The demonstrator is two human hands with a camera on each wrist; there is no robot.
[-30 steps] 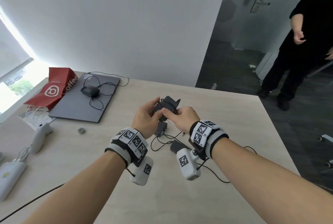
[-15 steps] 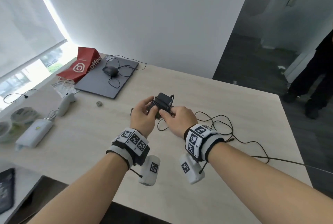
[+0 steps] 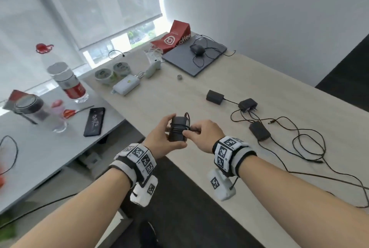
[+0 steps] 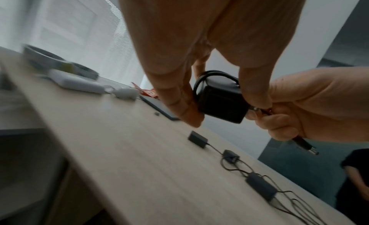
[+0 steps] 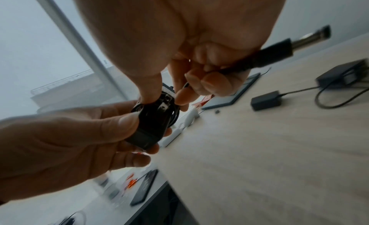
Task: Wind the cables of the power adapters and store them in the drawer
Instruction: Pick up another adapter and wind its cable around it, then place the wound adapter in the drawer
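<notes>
A black power adapter (image 3: 178, 129) with its cable wound round it is held above the left edge of the wooden table (image 3: 229, 168). My left hand (image 3: 162, 140) grips the adapter (image 4: 221, 102) by its sides. My right hand (image 3: 201, 133) pinches the cable end against the adapter (image 5: 151, 125), and the barrel plug (image 5: 279, 53) sticks out from under its curled fingers. Three more black adapters (image 3: 214, 97) (image 3: 247, 105) (image 3: 259, 131) lie on the table to the right, with loose cables (image 3: 307, 148) spread around them. No drawer is in view.
A closed laptop (image 3: 196, 57) with a mouse on it, a red bag (image 3: 173, 38) and white devices (image 3: 126, 86) lie at the far end. A grey side desk (image 3: 40, 148) to the left holds a phone (image 3: 94, 121), a bottle and cups. Dark floor shows between the two.
The view has swung left, so the side desk and window now show. Both hands have carried the wound adapter to the table's left edge, and the other adapters now lie to the right.
</notes>
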